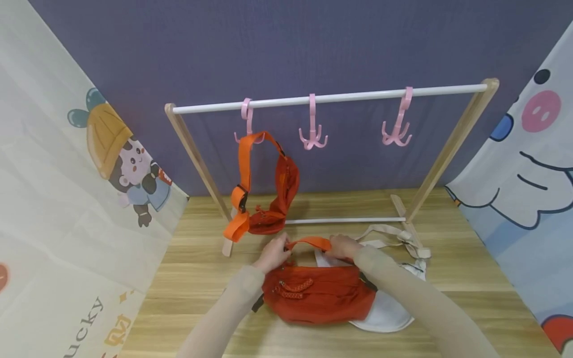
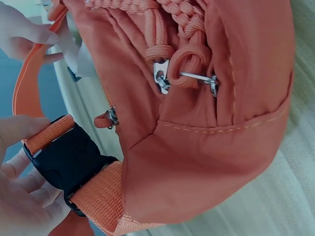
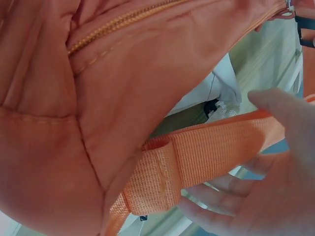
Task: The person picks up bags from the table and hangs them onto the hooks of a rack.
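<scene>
A red-orange waist bag (image 1: 322,298) with braided zipper pulls (image 2: 189,22) lies on the wooden table, its orange strap (image 1: 315,242) raised behind it. My left hand (image 1: 274,252) is at the bag's left end; in the left wrist view its thumb and fingers pinch the black buckle (image 2: 69,157). At the other end, my right hand (image 1: 343,247) holds the strap webbing (image 3: 211,147), thumb above and fingers below. Partly hidden under the waist bag is a white bag (image 1: 387,315) with pale straps (image 1: 385,228) trailing to the back right.
Behind stands a rack with a white rail (image 1: 358,96) and wooden legs (image 1: 452,149). A second red-orange bag (image 1: 286,184) hangs from the left pink hook (image 1: 247,117). The middle hook (image 1: 312,127) and right hook (image 1: 398,124) carry nothing. Printed curtains (image 1: 58,174) flank the table.
</scene>
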The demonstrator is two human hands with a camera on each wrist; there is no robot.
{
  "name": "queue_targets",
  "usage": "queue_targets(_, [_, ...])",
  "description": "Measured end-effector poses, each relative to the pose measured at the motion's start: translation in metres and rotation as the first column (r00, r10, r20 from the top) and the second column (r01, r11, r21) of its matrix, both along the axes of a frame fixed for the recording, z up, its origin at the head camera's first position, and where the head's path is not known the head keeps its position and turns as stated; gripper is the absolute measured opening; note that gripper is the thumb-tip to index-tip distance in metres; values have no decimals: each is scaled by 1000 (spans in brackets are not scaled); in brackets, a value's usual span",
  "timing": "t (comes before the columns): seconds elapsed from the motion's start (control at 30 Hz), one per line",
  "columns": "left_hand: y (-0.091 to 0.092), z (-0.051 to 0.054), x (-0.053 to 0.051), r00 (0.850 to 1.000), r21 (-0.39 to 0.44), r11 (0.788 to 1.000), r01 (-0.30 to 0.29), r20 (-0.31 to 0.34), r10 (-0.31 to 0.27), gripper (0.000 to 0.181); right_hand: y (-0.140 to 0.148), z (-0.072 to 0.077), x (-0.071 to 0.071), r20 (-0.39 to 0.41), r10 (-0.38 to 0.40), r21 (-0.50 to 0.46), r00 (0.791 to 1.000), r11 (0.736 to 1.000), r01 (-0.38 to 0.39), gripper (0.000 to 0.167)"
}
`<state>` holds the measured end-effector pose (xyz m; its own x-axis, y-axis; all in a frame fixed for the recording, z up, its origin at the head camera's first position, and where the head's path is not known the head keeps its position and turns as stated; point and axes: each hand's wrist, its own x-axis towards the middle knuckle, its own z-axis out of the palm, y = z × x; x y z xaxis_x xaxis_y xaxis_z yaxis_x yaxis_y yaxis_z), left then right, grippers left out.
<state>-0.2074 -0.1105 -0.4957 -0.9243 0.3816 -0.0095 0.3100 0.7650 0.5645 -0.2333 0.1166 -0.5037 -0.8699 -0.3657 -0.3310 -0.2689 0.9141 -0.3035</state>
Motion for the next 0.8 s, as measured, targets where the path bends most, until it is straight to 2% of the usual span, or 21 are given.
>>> queue_targets(0.13, [1, 7, 2, 1000, 15, 1000, -4, 0, 4, 22, -1, 12, 8, -50, 19, -16, 999, 1000, -19, 36])
queue_targets(0.27, [0, 10, 2, 1000, -1, 1000, -2, -12, 2, 22, 0, 18, 8, -47, 22, -53, 999, 998, -24, 24])
queue_targets(0.33, [0, 11, 3, 1000, -13, 1000, -1, -17, 0, 23, 1, 21, 7, -32, 28, -59, 999, 998, -29, 23])
queue_targets(0.53, [0, 14, 4, 999, -28, 1000, 4, -38, -5, 23, 4, 34, 7, 31, 47, -65, 998, 997, -45, 37])
queue_targets(0.67, [-1, 16, 4, 999, -35, 999, 6, -39, -8, 24, 6, 45, 8, 31, 68, -57, 997, 996, -66, 30])
queue_targets(0.8, [-1, 20, 3, 998, -52, 999, 16, -53, -18, 27, 6, 53, 6, 84, 71, -61, 994, 996, -66, 22])
